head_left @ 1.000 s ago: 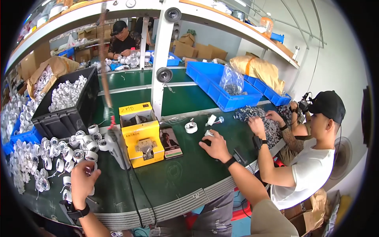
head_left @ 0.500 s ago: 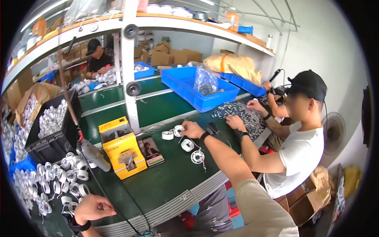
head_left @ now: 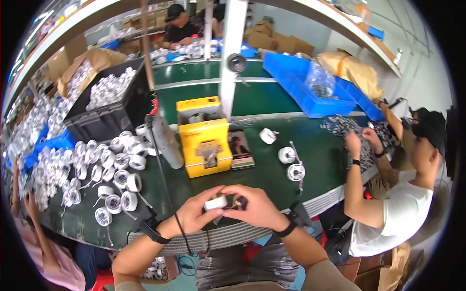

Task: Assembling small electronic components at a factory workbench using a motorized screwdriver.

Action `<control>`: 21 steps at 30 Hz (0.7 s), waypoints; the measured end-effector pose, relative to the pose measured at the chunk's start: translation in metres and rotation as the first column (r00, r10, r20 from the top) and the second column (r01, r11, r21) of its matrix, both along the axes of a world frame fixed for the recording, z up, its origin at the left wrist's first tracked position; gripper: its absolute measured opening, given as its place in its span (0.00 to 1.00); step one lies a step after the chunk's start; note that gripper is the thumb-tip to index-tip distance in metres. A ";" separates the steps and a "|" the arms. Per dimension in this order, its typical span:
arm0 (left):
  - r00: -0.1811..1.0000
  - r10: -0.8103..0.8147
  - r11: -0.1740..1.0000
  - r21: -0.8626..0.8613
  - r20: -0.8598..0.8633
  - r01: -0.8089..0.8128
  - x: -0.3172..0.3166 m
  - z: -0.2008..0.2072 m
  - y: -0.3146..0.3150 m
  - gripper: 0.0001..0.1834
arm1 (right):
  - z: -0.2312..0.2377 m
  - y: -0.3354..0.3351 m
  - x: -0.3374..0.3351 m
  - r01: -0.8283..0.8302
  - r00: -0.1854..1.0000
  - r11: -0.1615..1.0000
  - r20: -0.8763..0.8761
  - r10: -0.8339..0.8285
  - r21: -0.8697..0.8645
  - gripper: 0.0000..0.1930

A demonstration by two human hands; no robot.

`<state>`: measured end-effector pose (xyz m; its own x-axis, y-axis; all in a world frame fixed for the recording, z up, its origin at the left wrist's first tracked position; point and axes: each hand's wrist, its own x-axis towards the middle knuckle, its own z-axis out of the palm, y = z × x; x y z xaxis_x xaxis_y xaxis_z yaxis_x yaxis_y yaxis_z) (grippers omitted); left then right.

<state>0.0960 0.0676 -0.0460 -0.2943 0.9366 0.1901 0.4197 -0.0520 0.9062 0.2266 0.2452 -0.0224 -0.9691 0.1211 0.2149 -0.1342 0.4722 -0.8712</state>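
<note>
Both hands meet in front of me, low over the table's near edge. My left hand [head_left: 193,213] is closed round a white round housing [head_left: 215,203], its side wall showing between the fingers. Close against it, my right hand [head_left: 257,207] has its fingers curled, the thumb near the housing. A small dark piece [head_left: 240,202] shows between the right fingers; its kind cannot be made out. Farther off to the right, a white housing [head_left: 267,136] lies on the green tabletop, with two more, one a wired housing [head_left: 295,171], nearer me.
A heap of white housings [head_left: 114,203] covers the left, before a black crate [head_left: 104,119]. A grey bottle-like tool [head_left: 167,145], yellow box [head_left: 208,150] and small dark box [head_left: 241,150] stand ahead. A co-worker [head_left: 403,203] sits right beside dark small parts and a blue tray [head_left: 310,104].
My right hand has come back from the loose housings, where one fewer lies now. My left hand has moved from beside the heap to join it, now holding a white housing. The view has swung left.
</note>
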 end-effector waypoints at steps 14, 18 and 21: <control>0.771 0.251 0.904 0.426 -0.585 0.029 -0.001 0.017 -0.011 0.28 | -0.044 0.006 -0.003 -0.042 0.917 0.672 0.238 0.319 -0.739 0.11; 0.900 0.274 0.917 0.374 -0.339 -0.138 -0.001 0.012 -0.014 0.25 | -0.047 -0.003 -0.001 -0.033 0.989 0.624 0.063 0.130 -0.781 0.07; 0.943 0.162 0.978 0.078 0.292 -0.193 -0.008 -0.013 -0.010 0.16 | -0.034 -0.019 0.003 0.000 1.000 0.683 0.016 0.017 -0.730 0.06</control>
<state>0.0883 0.0571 -0.0589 -0.5097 0.8437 0.1684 0.1582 -0.1005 0.9823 0.2292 0.2266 -0.0567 -0.9739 0.2229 0.0430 -0.1138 -0.3154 -0.9421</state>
